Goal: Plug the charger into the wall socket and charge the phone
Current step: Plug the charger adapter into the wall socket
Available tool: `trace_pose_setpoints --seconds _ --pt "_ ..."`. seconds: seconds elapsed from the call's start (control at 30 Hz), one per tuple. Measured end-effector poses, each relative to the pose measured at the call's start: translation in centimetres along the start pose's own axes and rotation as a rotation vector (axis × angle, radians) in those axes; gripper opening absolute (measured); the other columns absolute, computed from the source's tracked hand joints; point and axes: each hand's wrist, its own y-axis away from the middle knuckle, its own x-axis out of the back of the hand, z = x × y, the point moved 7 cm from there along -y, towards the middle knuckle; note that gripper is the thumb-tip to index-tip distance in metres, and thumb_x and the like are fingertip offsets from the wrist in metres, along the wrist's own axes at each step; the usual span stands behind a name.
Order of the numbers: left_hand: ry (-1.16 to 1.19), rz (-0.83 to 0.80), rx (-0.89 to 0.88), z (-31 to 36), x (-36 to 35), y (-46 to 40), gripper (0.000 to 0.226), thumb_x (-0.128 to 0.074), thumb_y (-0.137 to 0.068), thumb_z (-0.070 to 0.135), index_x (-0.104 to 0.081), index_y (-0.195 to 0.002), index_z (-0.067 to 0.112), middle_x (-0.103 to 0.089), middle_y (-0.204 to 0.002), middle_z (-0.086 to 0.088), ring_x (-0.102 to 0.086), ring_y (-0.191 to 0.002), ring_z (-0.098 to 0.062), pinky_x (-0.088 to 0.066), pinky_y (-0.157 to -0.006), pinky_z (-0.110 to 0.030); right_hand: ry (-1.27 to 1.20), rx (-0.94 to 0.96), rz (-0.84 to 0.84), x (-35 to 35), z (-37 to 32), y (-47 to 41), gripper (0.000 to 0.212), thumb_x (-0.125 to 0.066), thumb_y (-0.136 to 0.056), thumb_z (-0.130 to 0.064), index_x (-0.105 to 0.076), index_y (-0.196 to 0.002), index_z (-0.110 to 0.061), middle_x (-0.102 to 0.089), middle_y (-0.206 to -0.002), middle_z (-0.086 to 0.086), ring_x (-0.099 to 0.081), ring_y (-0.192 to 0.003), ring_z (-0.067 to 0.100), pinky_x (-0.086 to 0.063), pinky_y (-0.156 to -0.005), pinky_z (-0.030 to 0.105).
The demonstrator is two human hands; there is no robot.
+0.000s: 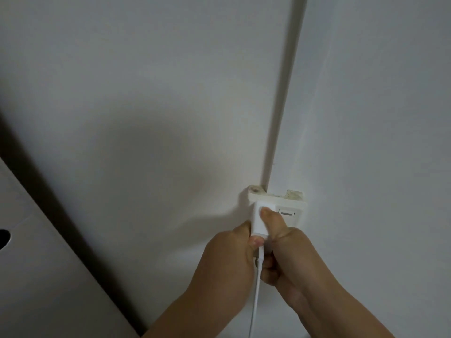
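Note:
A white charger (pixel 259 222) stands against the left half of a white wall socket (pixel 292 204). Both hands grip it. My right hand (pixel 285 254) presses its thumb along the charger's face, fingers curled below. My left hand (pixel 229 262) pinches the charger's lower end from the left. A white cable (pixel 256 289) runs from the charger's bottom down between my hands and out of frame. The socket's rocker switch (pixel 286 212) shows to the right of the charger. No phone is in view.
A white cable conduit (pixel 285 93) climbs the pale wall from the socket's top. At the left, a pale cabinet panel (pixel 36 276) with a dark round hole (pixel 3 239) stands close to the wall, a shadowed gap between them.

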Motion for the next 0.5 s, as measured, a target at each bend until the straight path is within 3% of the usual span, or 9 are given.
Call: trace_pose_setpoints --seconds 0.1,0.2,0.33,0.4,0.5 --pt "0.004 0.005 0.037 -0.1 -0.1 0.1 0.036 -0.039 -0.093 0.022 -0.045 -0.059 0.035 -0.054 -0.06 0.013 -0.052 -0.057 0.019 -0.036 -0.052 0.002 -0.002 0.009 0.002 -0.1 -0.1 0.1 0.057 -0.045 -0.093 -0.039 -0.056 -0.042 -0.016 -0.048 -0.031 -0.005 -0.027 -0.031 0.008 -0.023 -0.036 0.016" --pt "-0.016 0.01 0.037 0.3 -0.1 0.2 0.035 -0.039 -0.093 0.024 -0.047 -0.059 0.033 -0.054 -0.059 0.014 -0.057 -0.056 0.007 -0.038 -0.052 0.0 -0.014 0.001 0.026 -0.2 -0.3 0.6 0.051 -0.046 -0.092 -0.041 -0.054 -0.05 -0.014 -0.047 -0.033 -0.004 -0.027 -0.03 0.007 -0.022 -0.035 0.015" --pt "-0.093 0.025 0.004 0.7 0.4 1.0 0.026 -0.038 -0.093 0.029 -0.061 -0.084 0.021 -0.054 -0.066 0.015 -0.054 -0.064 -0.003 -0.036 -0.055 -0.009 0.078 -0.013 0.026 -0.1 -0.4 1.6 0.046 -0.044 -0.091 -0.048 -0.052 -0.066 -0.01 -0.043 -0.052 0.002 -0.035 -0.034 0.009 -0.029 -0.037 0.016" --pt "-0.123 0.052 0.003 0.8 0.8 1.8 0.028 -0.038 -0.093 0.031 -0.062 -0.093 0.016 -0.052 -0.065 0.016 -0.052 -0.063 -0.004 -0.035 -0.055 -0.013 0.152 0.006 -0.005 0.0 -0.2 2.3 0.051 -0.04 -0.092 -0.051 -0.059 -0.069 -0.009 -0.053 -0.054 0.003 -0.041 -0.036 0.011 -0.034 -0.04 0.019" --pt "-0.12 0.038 0.047 0.4 0.9 3.6 0.025 -0.039 -0.092 0.028 -0.06 -0.097 0.016 -0.056 -0.069 0.01 -0.057 -0.068 -0.01 -0.048 -0.064 -0.024 0.247 0.053 -0.025 0.5 0.4 3.6 0.05 -0.036 -0.092 -0.049 -0.064 -0.07 -0.014 -0.063 -0.061 0.003 -0.049 -0.04 0.012 -0.037 -0.044 0.023"
